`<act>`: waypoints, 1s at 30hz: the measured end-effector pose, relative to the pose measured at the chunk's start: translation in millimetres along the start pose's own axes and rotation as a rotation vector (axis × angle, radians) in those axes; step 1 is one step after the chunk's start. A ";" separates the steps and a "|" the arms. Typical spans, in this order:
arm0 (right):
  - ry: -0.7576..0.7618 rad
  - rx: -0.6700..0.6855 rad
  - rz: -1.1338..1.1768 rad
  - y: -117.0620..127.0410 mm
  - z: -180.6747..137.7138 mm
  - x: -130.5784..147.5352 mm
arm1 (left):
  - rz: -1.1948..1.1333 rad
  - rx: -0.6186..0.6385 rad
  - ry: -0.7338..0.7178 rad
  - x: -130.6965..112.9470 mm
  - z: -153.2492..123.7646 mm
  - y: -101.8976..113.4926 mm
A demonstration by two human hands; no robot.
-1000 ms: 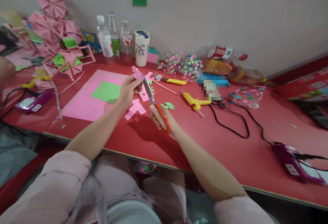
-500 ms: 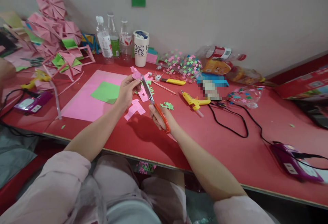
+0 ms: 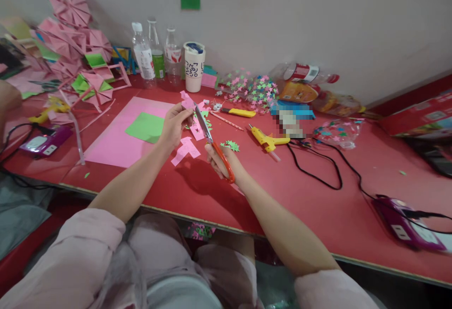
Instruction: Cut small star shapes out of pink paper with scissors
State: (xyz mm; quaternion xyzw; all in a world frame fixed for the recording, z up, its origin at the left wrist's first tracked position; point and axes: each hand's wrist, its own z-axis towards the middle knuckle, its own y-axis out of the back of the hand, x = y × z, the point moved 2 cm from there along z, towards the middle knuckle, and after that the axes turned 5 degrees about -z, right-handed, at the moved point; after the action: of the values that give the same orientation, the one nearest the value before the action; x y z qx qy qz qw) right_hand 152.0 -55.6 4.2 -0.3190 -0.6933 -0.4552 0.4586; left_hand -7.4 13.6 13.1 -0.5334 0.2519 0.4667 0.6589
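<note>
Pinched in my left hand point(image 3: 176, 124) is a small piece of pink paper point(image 3: 187, 101), held up over the table. My right hand point(image 3: 226, 160) grips a pair of scissors point(image 3: 221, 155) by the orange-red handles, and the blade tips reach the paper at my left fingertips. Below lie pink paper scraps point(image 3: 186, 151), one with a star-shaped hole, and green scraps partly hidden behind the blades. A little heap of green paper stars point(image 3: 230, 146) rests just beyond my right hand. Left of my left hand, a green sheet point(image 3: 145, 127) lies on a larger pink sheet point(image 3: 113, 146).
A yellow glue gun point(image 3: 268, 139) with a black cable and a yellow utility knife point(image 3: 240, 112) lie to the right. Bottles point(image 3: 143, 57) and a white cup point(image 3: 194, 69) stand along the wall. Folded pink paper shapes point(image 3: 70, 40) pile up at left. A purple power strip point(image 3: 406, 224) sits far right.
</note>
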 end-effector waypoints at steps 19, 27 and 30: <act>-0.032 0.017 -0.041 3.1 1.2 0.5 | -0.084 -0.044 0.019 -2.4 4.4 5.1; -0.054 0.005 0.001 2.8 2.5 -2.6 | -0.053 -0.025 0.053 0.1 2.1 3.3; -0.051 0.002 -0.018 3.2 1.9 -2.2 | -0.050 -0.030 0.066 0.5 2.3 3.3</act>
State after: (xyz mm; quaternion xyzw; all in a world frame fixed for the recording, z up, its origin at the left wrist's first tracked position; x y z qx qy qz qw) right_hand 154.9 -52.7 2.9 -0.3236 -0.7081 -0.4504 0.4371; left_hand -10.5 15.9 11.9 -0.5644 0.2531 0.4358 0.6538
